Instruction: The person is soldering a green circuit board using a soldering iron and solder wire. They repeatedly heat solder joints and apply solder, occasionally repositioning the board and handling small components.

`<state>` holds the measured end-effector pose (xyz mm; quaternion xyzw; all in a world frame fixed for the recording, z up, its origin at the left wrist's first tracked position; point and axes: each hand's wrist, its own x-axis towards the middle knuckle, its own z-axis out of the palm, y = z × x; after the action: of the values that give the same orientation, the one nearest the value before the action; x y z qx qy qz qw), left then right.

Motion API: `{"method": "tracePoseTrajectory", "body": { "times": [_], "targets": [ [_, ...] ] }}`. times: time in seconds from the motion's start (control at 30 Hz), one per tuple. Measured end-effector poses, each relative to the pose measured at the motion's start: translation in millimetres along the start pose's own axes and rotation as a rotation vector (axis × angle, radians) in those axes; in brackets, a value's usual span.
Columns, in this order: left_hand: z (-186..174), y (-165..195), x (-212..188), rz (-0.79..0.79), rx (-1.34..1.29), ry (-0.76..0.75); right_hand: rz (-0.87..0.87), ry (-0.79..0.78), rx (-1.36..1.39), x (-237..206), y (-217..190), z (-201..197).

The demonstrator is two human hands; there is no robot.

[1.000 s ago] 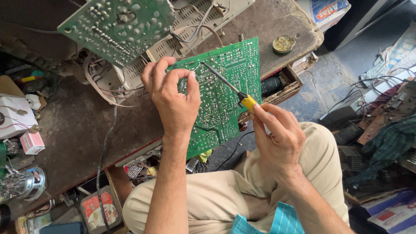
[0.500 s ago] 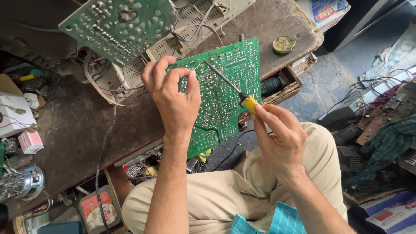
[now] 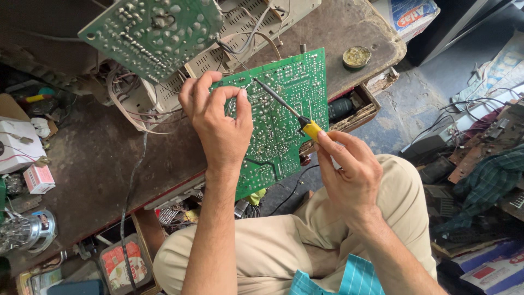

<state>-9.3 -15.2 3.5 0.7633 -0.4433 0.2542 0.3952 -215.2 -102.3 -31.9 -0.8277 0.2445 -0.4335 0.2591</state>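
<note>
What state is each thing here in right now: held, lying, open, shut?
Green circuit board: held tilted, solder side up, by left hand.
Yellow-handled soldering iron: gripped by right hand, tip on board.
Small round tin: open, on wooden bench.
Second green circuit board: propped, wires attached.

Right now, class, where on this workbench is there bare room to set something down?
Bare wood lies on the bench between the white box and the left hand. Another patch borders the round tin. Circuit boards and wires crowd the middle.
</note>
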Motion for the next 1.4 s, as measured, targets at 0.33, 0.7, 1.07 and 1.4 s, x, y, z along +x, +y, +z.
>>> {"method": "tracePoseTrajectory", "body": {
  "times": [0.33,0.7,1.07,1.4],
  "targets": [
    [-2,0,1,-0.013,-0.013,-0.005,0.114,0.141,0.093,-7,7,-7],
    [-21,-7,3,0.041,-0.058,-0.142,0.303,-0.058,0.211,-52,34,-9],
    [-13,-1,3,0.016,0.001,-0.094,0.388,-0.061,0.247,-62,37,-5],
    [0,4,1,-0.012,0.087,-0.031,0.272,-0.050,0.255,-19,27,-2]
  ]
}}
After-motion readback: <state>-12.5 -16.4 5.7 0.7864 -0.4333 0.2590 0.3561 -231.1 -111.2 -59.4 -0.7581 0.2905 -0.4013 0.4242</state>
